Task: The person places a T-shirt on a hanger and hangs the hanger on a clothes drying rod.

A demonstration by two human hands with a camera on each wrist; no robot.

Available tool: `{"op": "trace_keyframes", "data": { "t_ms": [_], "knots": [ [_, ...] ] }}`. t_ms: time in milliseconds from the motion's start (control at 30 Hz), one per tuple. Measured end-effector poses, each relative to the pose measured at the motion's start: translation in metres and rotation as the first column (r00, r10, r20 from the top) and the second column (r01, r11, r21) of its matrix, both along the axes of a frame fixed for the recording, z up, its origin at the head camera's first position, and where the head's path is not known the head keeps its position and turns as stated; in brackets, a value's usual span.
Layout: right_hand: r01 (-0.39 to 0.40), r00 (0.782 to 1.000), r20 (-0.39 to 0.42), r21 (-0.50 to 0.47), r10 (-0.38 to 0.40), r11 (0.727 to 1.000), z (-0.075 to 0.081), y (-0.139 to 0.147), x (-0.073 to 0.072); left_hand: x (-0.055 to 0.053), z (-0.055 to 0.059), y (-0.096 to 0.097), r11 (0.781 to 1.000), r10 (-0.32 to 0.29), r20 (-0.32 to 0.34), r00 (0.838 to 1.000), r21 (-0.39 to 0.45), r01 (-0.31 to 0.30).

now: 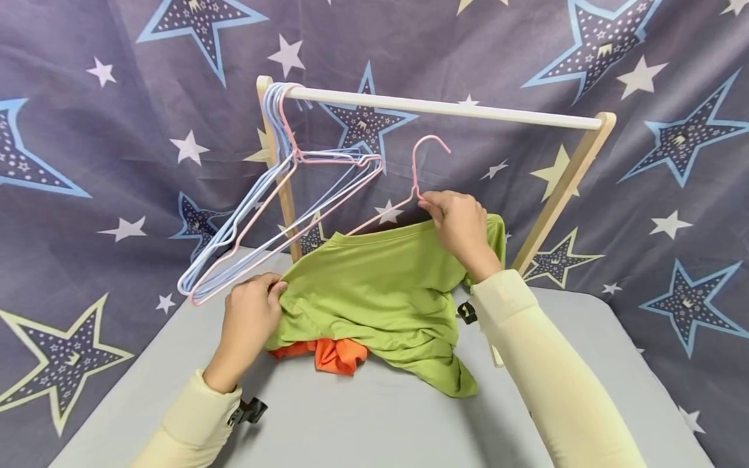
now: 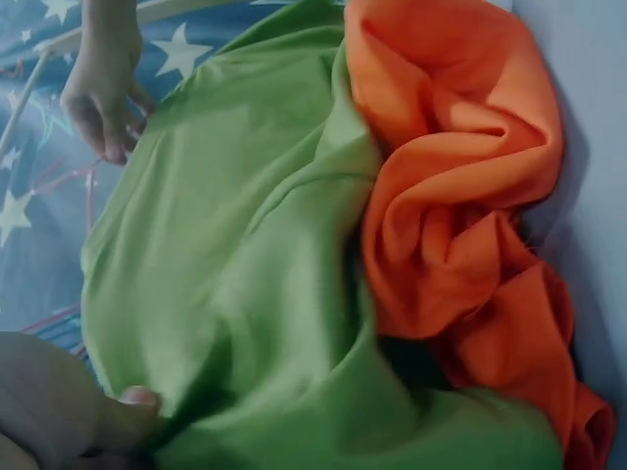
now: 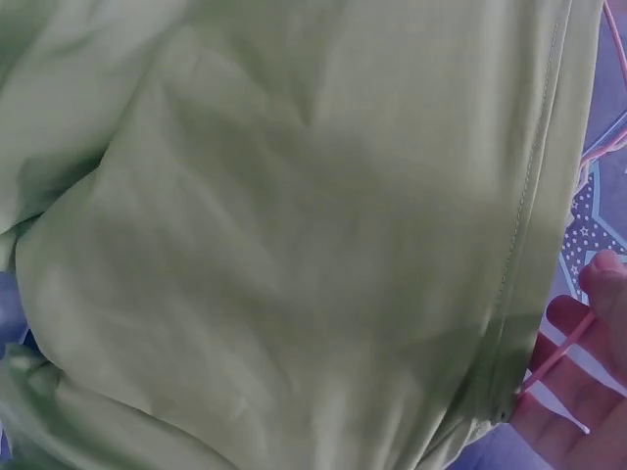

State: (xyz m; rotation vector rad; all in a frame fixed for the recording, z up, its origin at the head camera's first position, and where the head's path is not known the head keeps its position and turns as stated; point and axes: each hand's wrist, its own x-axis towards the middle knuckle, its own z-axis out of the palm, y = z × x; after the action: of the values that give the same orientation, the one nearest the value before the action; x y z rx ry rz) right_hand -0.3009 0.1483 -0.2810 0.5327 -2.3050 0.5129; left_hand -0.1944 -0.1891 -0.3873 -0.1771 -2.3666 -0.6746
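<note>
A green T-shirt (image 1: 374, 279) hangs on a pink hanger (image 1: 414, 166), whose hook sticks up above the neckline. My right hand (image 1: 462, 224) pinches the hanger just below its hook, at the shirt's upper edge. At the shirt's left side, my left hand (image 1: 254, 312) grips the fabric between thumb and fingers. The left wrist view shows the green cloth (image 2: 225, 225) stretched between both hands. In the right wrist view the pink wire (image 3: 560, 354) crosses the fingers next to the shirt's hem. The hanger's lower part is hidden inside the shirt.
Behind stands a rack with a white rail (image 1: 445, 107) and wooden posts (image 1: 562, 188). Several blue and pink hangers (image 1: 234, 227) hang at its left end. An orange garment (image 1: 339, 355) lies crumpled on the grey table (image 1: 363, 422), under the shirt. A star-patterned curtain (image 1: 468, 39) backs everything.
</note>
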Motion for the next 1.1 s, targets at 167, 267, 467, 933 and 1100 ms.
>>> {"op": "trace_keyframes", "data": {
  "t_ms": [167,267,467,933,1100],
  "knots": [
    [0.001,0.999,0.044,0.018,-0.001,1.000,0.000,-0.003,0.002,0.002,0.014,0.013,0.998,0.011,0.101,0.995,-0.056,-0.005],
    [-0.007,0.999,0.053,0.038,0.005,0.999,-0.001,-0.004,0.004,0.001,0.023,0.031,0.998,0.000,0.037,0.999,-0.068,0.003],
    [-0.005,0.998,0.066,0.062,0.001,0.998,-0.005,-0.004,0.005,-0.011,0.034,0.060,0.991,-0.042,-0.118,0.992,-0.131,0.026],
    [-0.013,0.998,0.060,0.072,0.009,0.997,-0.013,0.001,0.005,-0.020,0.026,0.056,0.997,-0.054,-0.201,0.978,-0.062,0.042],
    [-0.020,0.999,0.043,0.069,0.017,0.997,-0.016,-0.003,0.005,-0.020,0.032,0.059,0.993,-0.065,-0.106,0.992,-0.102,0.054]
  ]
}}
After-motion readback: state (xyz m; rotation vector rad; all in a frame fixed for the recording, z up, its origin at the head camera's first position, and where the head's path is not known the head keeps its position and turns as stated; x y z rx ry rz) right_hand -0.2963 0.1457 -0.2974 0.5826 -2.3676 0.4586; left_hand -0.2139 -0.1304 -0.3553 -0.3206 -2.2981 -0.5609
